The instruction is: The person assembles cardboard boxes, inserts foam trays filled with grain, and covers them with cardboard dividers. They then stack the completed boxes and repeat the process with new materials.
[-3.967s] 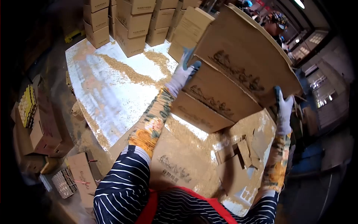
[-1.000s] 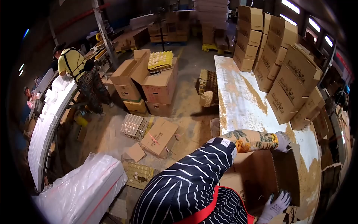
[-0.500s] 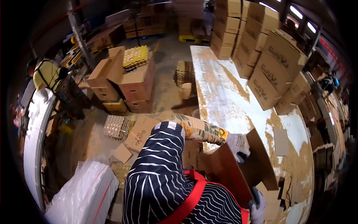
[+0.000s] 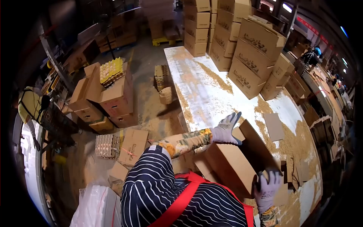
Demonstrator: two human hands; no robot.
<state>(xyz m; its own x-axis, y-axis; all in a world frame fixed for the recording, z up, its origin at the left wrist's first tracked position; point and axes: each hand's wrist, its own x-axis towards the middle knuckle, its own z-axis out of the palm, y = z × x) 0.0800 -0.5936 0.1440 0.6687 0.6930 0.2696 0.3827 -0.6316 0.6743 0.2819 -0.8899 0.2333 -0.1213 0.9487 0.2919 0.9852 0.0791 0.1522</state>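
An open brown cardboard box [image 4: 230, 166] sits in front of me at the near end of the long white table [image 4: 211, 94]. My left hand [image 4: 226, 128], in a grey glove, is spread open over the box's far flap, fingers apart. My right hand [image 4: 267, 188], also gloved, rests on the box's near right corner, fingers curled over the edge. A flowered sleeve cover [image 4: 185, 142] runs up my left forearm over a striped shirt.
Stacked printed cartons [image 4: 251, 53] line the table's far right. Sawdust [image 4: 291, 140] and cardboard scraps [image 4: 273, 126] litter the table. On the floor to the left are open boxes [image 4: 113, 98], egg trays [image 4: 110, 70] and a flat carton [image 4: 132, 145]. A person in yellow [image 4: 32, 104] stands far left.
Four seconds ago both hands held a carton against the stack. Since then I turned left and back, the box came upright on the table, and my left hand let go and spread open.
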